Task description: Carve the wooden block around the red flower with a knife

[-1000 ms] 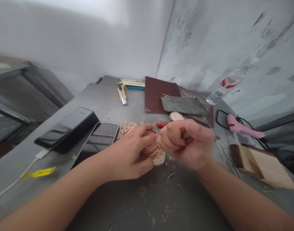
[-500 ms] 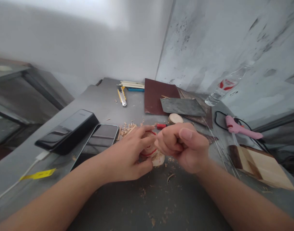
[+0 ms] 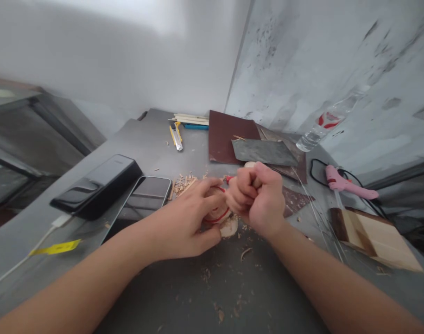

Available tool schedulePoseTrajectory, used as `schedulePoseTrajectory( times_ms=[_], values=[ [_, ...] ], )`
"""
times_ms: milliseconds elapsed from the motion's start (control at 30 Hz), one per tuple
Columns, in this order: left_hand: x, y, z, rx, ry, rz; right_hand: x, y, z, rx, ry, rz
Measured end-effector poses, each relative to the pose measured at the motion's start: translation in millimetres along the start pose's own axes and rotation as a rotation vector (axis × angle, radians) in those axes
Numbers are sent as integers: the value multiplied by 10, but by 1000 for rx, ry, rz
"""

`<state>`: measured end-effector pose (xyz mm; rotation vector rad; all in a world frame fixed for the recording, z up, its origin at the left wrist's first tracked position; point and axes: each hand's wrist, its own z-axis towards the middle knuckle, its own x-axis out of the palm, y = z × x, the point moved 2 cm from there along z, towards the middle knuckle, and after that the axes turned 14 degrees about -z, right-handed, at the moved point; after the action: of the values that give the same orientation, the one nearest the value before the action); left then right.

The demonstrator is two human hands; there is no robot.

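Gripping red-marked wood (image 3: 217, 214), left hand (image 3: 189, 220) half-open — right hand (image 3: 258, 197) fisted, fingers curled.

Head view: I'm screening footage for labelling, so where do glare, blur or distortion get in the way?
Head view: bright glare washes the upper wall; reflections streak the phone and black box; the bottle looks stretched and slanted, probably by the wide lens; the right edge looks soft; the tabletop darkens towards the camera.

Glue gun (image 3: 349, 184) behind wooden block (image 3: 382, 239).
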<state>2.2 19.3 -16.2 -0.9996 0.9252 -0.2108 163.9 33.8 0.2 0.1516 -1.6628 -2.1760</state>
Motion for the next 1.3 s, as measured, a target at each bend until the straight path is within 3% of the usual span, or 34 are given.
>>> schedulePoseTrajectory(
  times_ms=[167,333,567,667,800,1100,1233,1300],
  values=[
    [-4,16,-1,-16,-15,28,-133,-11,74,99,-45,70],
    [-7,18,2,-39,-13,11,-165,77,21,158,47,-33],
    [1,28,-30,-43,-19,5,-223,464,-99,202,197,-671],
    [16,63,-57,-58,-20,31,-285,702,-125,168,248,-1080],
    [-2,92,-81,-83,-27,29,-398,855,-187,168,361,-1274],
    [-170,42,-81,-216,-87,-9,-583,838,-352,252,562,-1381],
    [-173,-16,-86,-221,-33,-35,-585,831,-394,217,537,-1417],
    [-163,-22,-87,-239,-13,-34,-576,845,-395,194,454,-1279]
  ],
)
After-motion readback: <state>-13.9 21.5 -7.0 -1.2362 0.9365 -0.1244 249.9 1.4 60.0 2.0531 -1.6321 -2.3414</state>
